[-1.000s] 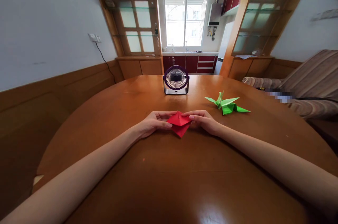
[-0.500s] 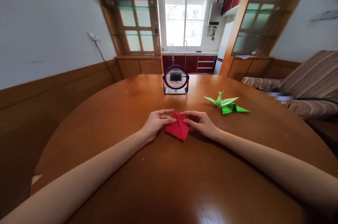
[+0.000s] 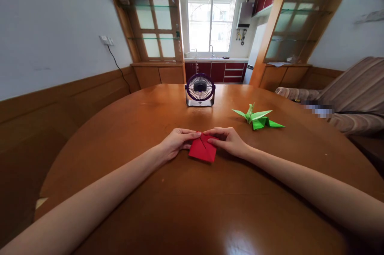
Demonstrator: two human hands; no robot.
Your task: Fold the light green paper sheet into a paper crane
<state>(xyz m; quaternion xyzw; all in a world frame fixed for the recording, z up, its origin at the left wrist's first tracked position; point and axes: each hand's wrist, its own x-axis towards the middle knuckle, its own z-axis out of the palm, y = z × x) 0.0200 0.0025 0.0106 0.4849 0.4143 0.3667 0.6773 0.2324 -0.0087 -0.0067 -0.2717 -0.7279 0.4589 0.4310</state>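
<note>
A folded piece of red origami paper [image 3: 203,151] is held just above or on the table in front of me; which of the two I cannot tell. My left hand [image 3: 178,142] pinches its upper left edge, thumb on top and fingers behind. From the other side, my right hand [image 3: 229,141] grips the upper right edge in the same way. A slanting crease line runs down the paper's middle. Beyond my right hand stand two green folded paper figures, a light green crane [image 3: 250,115] and a darker green piece [image 3: 265,123] that overlaps it.
The brown wooden table [image 3: 144,215] has a rounded edge. A small purple desk fan [image 3: 200,89] stands on its far side. At the right is a striped armchair [image 3: 351,91]. A black cord [image 3: 117,65] hangs from the wall socket [image 3: 106,40] at the left.
The red paper has turned slightly, its lower edge now broader instead of pointed. My left thumb has shifted up toward the top of the paper. The fan and green figures stay put.
</note>
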